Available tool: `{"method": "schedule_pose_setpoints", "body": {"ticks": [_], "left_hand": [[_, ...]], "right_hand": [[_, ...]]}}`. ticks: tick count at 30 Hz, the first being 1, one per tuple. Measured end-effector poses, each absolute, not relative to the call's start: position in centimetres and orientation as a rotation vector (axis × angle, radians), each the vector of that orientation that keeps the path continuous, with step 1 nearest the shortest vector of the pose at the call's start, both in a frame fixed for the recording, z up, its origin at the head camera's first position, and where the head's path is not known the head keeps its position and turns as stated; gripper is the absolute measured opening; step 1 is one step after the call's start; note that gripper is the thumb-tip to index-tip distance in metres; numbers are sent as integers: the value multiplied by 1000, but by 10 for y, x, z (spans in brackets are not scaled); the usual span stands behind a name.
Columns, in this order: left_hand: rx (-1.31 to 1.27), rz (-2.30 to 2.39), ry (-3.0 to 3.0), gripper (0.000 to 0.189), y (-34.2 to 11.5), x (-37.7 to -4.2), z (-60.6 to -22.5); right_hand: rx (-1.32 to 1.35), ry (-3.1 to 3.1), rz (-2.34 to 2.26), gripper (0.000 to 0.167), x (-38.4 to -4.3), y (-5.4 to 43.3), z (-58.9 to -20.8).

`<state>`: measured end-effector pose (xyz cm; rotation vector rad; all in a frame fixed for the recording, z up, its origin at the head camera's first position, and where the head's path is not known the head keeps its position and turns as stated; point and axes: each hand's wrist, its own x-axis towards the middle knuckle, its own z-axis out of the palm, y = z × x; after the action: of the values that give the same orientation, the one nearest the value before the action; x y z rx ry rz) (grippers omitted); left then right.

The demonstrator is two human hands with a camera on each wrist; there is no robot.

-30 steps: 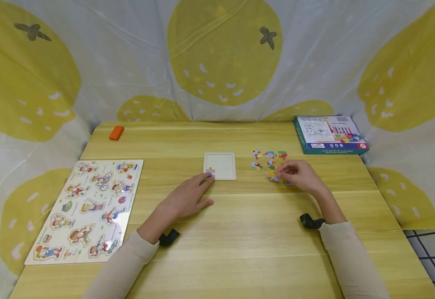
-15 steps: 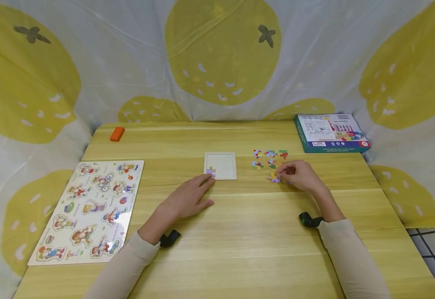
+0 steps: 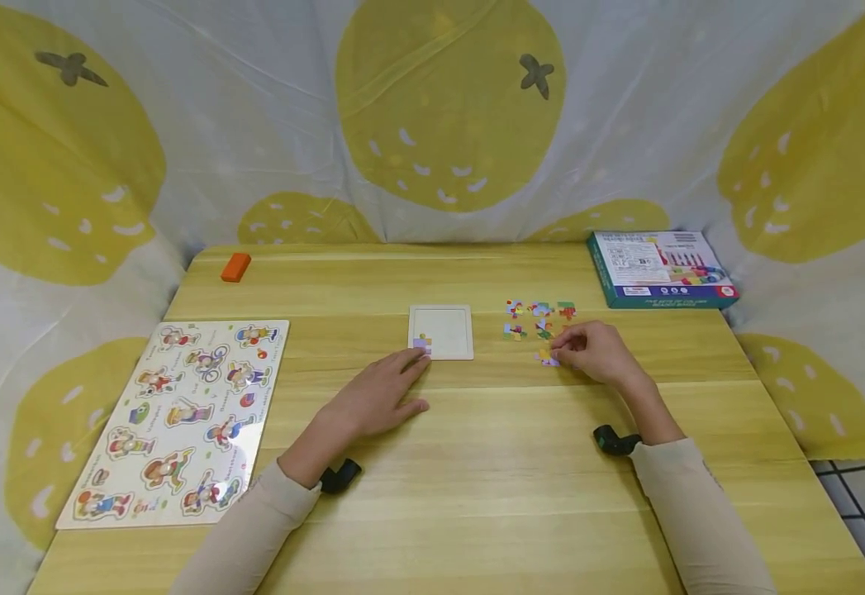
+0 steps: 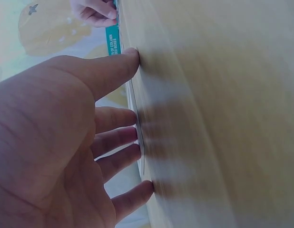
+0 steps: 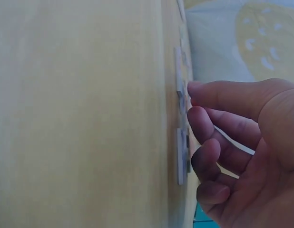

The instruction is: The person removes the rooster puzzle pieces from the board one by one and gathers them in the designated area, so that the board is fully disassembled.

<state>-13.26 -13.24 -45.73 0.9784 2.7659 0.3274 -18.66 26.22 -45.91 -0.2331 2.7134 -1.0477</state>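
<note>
In the head view a small square puzzle tray point(image 3: 449, 334) lies mid-table, a few lilac and yellow pieces point(image 3: 422, 344) joined in its near-left corner. My left hand point(image 3: 378, 393) rests palm down, its fingertips at that corner and its thumb spread out; the left wrist view shows its fingers point(image 4: 121, 159) loosely extended along the tray's edge. To the right, my right hand point(image 3: 594, 354) bends over loose jigsaw pieces point(image 3: 540, 309), thumb and index finger close together beside a yellow and lilac piece point(image 3: 546, 358). I cannot tell whether they pinch a piece. Other pieces point(image 5: 180, 156) lie flat under its fingers.
A large wooden puzzle board point(image 3: 179, 421) with cartoon figures covers the left side of the table. An orange block point(image 3: 235, 267) lies at the back left. At the back right is a flat toy box point(image 3: 658, 268). A fruit-print curtain point(image 3: 447, 107) hangs behind the table.
The right hand stays bent over the loose pieces, its fingertips shifting only slightly. The left hand keeps its place at the tray's corner. The head view tilts a little.
</note>
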Motion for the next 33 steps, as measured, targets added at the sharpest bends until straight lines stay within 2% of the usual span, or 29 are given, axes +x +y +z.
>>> {"method": "schedule_pose_setpoints", "body": {"ticks": [13,20,33], "left_hand": [[970,337,2777,74,-131,-129,-456],[982,379,2773,72,-133,-130,-455],[854,407,2750,72,-143,-128,-456]], "right_hand": [[-295,2712,-1220,24,-190,243,-451],[-334,2697,-1302,24,-193,211,-447],[-449,2558,-1428,29,-204,143,-459]]}}
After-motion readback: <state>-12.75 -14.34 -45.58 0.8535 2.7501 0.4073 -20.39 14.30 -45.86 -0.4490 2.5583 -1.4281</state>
